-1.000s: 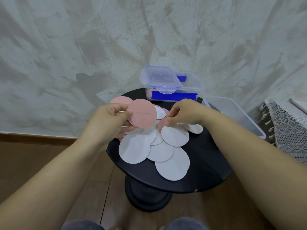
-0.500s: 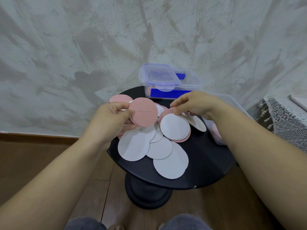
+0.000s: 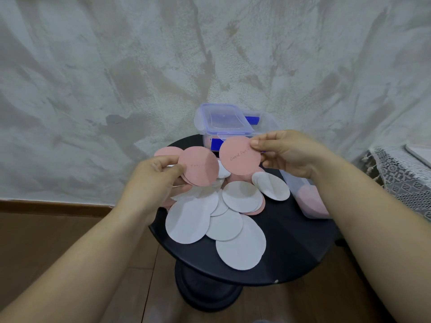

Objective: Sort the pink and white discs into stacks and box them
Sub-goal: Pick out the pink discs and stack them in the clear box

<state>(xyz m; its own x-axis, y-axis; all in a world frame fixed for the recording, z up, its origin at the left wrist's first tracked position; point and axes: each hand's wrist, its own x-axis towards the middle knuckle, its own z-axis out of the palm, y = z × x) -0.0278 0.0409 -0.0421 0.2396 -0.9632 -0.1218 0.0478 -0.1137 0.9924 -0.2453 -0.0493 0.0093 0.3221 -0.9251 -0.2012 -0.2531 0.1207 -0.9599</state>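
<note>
Pink disc is up off the counter, pinched at its right edge by the R hand, flat face toward us. L hand grips a small pink stack just beside it, to the left, rims nearly touching. Looks like a short hop leftward, R to L, onto that stack. White discs lie fanned below both hands; clear box sits behind, at the counter's far edge.

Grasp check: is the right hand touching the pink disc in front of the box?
Touching. Head view: the right hand pinches the pink disc at its right edge, thumb on its face.
</note>
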